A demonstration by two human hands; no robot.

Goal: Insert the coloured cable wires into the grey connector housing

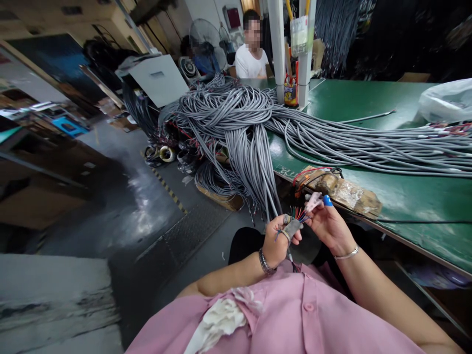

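Observation:
Low in front of my chest, my left hand (279, 240) is closed around the end of a grey cable. Thin coloured wires (297, 213), red, green and blue among them, fan out from that end. Just to the right, my right hand (329, 227) pinches a small pale pink piece (314, 201) at the wire tips. A blue cover (327, 200) sits on one of its fingertips. Tape or a wrap shows on fingers of my left hand.
A big heap of grey cables (228, 105) hangs over the green table's (416, 191) left end. A taped block (346, 194) lies at the near edge. A person (251, 59) sits beyond, beside a white post (276, 44). A plastic bag (448, 101) is at right.

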